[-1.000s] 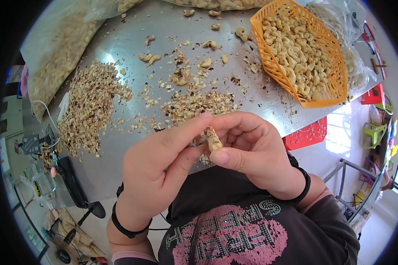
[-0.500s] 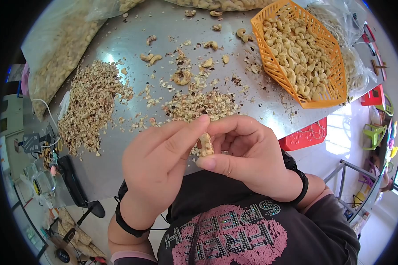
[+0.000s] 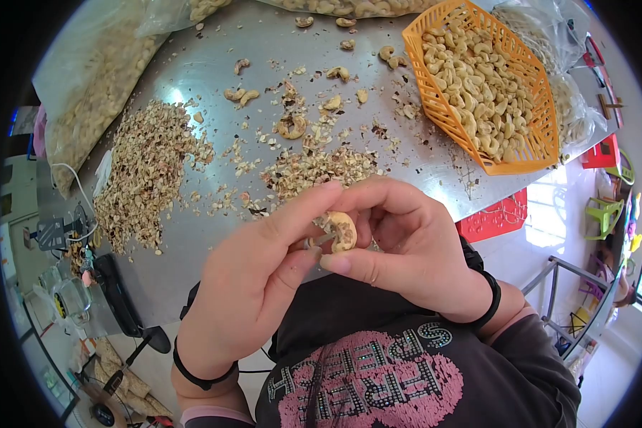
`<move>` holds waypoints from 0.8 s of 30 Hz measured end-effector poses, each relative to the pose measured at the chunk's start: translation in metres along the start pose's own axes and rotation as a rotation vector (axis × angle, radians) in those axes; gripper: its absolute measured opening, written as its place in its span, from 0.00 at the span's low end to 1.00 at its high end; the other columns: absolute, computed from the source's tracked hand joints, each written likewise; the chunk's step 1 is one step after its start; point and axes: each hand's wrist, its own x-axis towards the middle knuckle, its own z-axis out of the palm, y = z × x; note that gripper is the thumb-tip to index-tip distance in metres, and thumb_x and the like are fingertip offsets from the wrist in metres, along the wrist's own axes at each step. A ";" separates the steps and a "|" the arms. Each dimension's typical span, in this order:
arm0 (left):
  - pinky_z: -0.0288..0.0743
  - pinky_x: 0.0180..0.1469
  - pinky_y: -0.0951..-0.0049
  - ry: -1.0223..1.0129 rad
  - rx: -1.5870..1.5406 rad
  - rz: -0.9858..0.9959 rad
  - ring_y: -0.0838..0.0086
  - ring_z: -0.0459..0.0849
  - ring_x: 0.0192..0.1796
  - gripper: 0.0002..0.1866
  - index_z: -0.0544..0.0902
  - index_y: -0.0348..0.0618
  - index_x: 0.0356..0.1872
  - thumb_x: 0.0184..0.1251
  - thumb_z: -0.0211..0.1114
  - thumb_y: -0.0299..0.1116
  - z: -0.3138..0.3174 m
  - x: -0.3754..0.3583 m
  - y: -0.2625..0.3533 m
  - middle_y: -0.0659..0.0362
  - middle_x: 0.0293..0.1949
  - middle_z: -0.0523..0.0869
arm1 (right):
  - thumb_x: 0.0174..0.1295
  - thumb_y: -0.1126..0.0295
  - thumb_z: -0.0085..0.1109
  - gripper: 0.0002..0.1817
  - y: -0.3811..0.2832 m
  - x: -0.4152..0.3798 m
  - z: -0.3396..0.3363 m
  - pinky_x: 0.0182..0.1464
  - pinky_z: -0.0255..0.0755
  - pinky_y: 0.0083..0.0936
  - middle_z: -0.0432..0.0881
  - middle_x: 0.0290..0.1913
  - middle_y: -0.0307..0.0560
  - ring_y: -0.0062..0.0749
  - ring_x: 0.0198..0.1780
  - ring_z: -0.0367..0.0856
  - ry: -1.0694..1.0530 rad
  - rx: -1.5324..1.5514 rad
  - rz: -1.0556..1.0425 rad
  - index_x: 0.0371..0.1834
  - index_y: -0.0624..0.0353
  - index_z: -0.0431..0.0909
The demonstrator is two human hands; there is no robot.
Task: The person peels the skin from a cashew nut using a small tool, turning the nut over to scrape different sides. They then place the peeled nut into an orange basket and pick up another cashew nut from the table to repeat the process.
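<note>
Metal table [image 3: 257, 43] under everything. Clear plastic bag of cashews [image 3: 96, 93] at its left side. Orange slotted basket [image 3: 486, 169] at right, full of cashews. Left hand [image 3: 246, 274] curled, thumb and fingers closed on a thin grey tool, mostly hidden. Right hand [image 3: 414, 250] curled, thumb and fingers gripping the cashew. Big skin-flake pile [image 3: 146, 167] left of the hands, smaller flake pile [image 3: 317, 167] just beyond them. Loose cashews [image 3: 242, 95] scattered farther up. Held cashew [image 3: 344, 232] between both hands, patchy brown skin on it. Thin grey tool [image 3: 324, 240] against or right beside it, can't tell which.
</note>
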 end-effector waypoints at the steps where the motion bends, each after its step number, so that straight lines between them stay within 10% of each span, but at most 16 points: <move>1: 0.71 0.38 0.72 0.000 0.000 0.000 0.63 0.79 0.37 0.21 0.68 0.43 0.54 0.55 0.51 0.22 -0.001 0.000 0.001 0.52 0.40 0.78 | 0.45 0.76 0.63 0.20 0.001 0.000 0.000 0.36 0.64 0.11 0.71 0.34 0.36 0.14 0.33 0.66 0.000 0.000 0.000 0.43 0.65 0.70; 3: 0.66 0.39 0.81 -0.089 -0.057 -0.025 0.78 0.74 0.33 0.23 0.65 0.37 0.55 0.54 0.51 0.20 -0.001 0.002 0.004 0.56 0.33 0.79 | 0.44 0.76 0.63 0.19 0.005 0.000 -0.002 0.35 0.64 0.12 0.71 0.33 0.37 0.15 0.32 0.67 -0.007 -0.102 -0.088 0.41 0.63 0.71; 24: 0.70 0.39 0.80 -0.037 0.131 0.023 0.75 0.79 0.36 0.15 0.74 0.37 0.46 0.56 0.52 0.21 -0.003 0.000 -0.001 0.55 0.35 0.80 | 0.41 0.74 0.65 0.17 0.008 0.001 0.001 0.34 0.64 0.13 0.72 0.30 0.38 0.17 0.30 0.68 0.053 -0.241 -0.163 0.36 0.63 0.73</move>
